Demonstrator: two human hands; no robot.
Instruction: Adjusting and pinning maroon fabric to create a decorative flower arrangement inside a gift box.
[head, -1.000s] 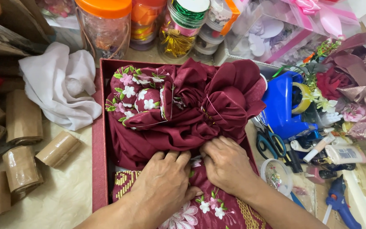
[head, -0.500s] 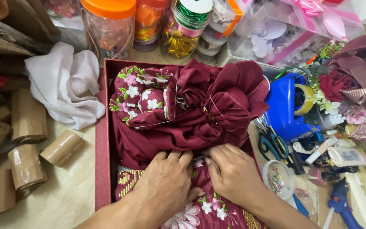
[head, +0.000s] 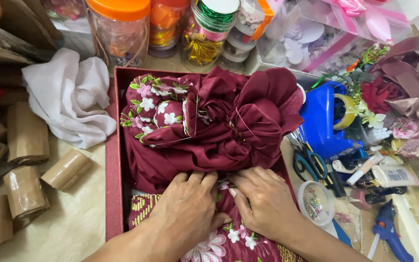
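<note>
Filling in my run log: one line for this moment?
left hand: pressing maroon fabric | right hand: pressing fabric | red box | scissors beside

— Inside the box: gathered cloth, both hands pressed side by side on its near edge.
— Left of the box?
— Crumpled rag, cardboard rolls.
— Right?
— Tape dispenser, scissors. Behind: jars.
</note>
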